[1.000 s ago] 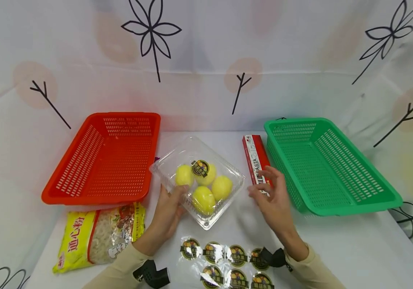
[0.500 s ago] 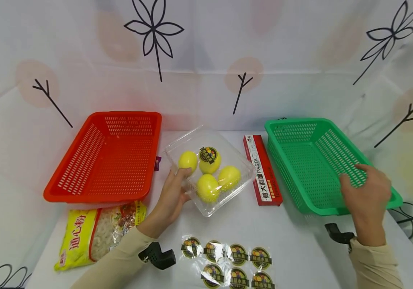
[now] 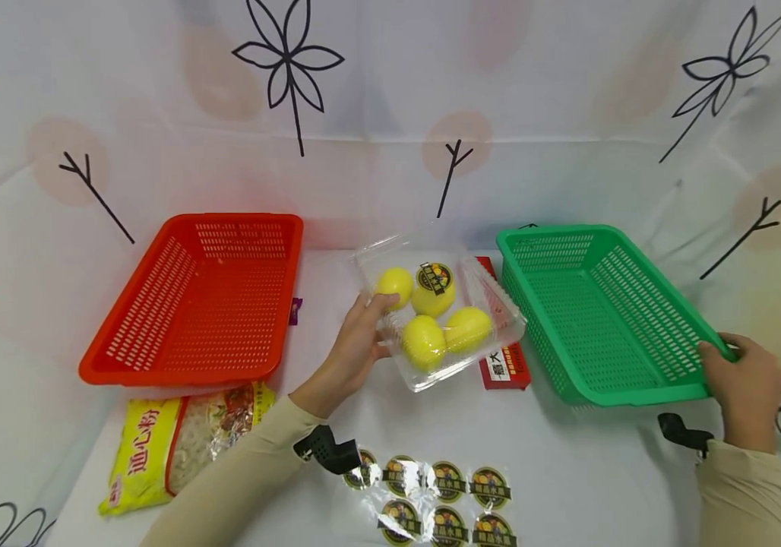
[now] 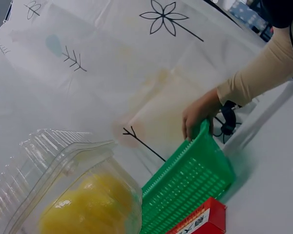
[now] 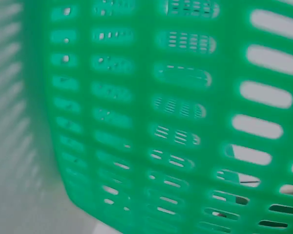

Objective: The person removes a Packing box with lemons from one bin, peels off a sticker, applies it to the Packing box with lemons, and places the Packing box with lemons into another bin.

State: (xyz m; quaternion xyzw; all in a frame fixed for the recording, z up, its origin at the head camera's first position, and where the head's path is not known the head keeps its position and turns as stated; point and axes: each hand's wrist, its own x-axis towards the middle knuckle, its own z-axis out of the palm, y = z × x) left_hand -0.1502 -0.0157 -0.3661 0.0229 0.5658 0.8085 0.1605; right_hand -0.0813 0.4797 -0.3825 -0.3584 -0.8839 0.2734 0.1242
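A clear plastic clamshell box holds several round yellow fruits, and a dark round sticker is on its lid. My left hand grips its left side, with the thumb on top, and the box tilts above the table. Far to the right, my right hand holds the near right corner of the green basket's rim. The left wrist view shows the right hand curled over that rim. Only the basket's slotted wall fills the right wrist view.
A red pasta box lies left of the green basket, partly behind the clamshell. The red basket stands at left, a yellow pasta bag in front of it. A sheet of round stickers lies near the front. A small purple packet sits by the red basket.
My right hand has left the clamshell's side, moved right and taken hold of the green basket's rim. My left hand has lifted the clamshell and carried it right, partly over the pasta box.
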